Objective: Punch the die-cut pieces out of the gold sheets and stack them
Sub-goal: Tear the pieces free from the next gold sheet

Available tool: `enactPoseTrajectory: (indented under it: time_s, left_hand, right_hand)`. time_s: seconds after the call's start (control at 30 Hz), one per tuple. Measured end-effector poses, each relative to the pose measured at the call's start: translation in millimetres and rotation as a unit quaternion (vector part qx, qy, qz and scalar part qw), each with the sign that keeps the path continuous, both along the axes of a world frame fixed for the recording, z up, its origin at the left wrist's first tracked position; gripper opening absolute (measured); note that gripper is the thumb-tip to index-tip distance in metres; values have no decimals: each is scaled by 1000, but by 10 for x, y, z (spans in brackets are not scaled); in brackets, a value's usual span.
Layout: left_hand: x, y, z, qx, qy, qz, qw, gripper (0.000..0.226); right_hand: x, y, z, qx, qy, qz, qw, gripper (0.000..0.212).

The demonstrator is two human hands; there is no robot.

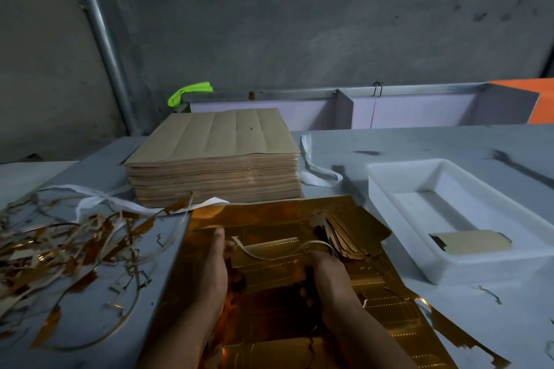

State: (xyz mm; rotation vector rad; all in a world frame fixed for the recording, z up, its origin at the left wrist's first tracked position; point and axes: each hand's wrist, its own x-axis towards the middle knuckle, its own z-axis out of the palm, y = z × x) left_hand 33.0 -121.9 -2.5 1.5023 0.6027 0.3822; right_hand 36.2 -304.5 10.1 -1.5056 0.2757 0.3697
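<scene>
So both hands are down on the gold sheet point(269, 308), which lies flat on the grey surface point(389, 144) right in front of the person. The left hand point(214, 266) and right hand point(328, 274) have a die-cut piece point(269, 255) between them. The left grip has its thumb laid on top of the piece's left edge, and the right grip is curled in around the right edge; the fingertips are mostly hidden, tbh. A thin curly offcut point(287, 249) arcs over the piece. Just beyond the right hand a fanned bunch of punched pieces point(353, 234) sits on the sheet. Further right there's a white tray point(389, 189) with a small stack of pieces point(473, 243) in its near end. Behind the sheet is a tall stack of brown-backed sheets point(215, 156), with a white strap point(311, 171) trailing beside it. On the left the surface is covered with a big messy tangle of scrap strips point(60, 249).
</scene>
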Motion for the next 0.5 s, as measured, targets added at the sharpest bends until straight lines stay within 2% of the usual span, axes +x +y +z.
enactPoseTrajectory:
  time_s: [0.1,0.2,0.5]
  left_hand:
    - [-31,-25,38,-19,0,-21,1000,43]
    - [-31,-8,22,43,6,-52,998,28]
    - [21,66,-76,90,23,-33,995,21]
  right_hand:
    - [11,9,-5,-7,-3,-2,1000,28]
    - [21,22,-7,-18,-7,-11,1000,25]
    - [18,26,-16,-28,-11,-4,1000,25]
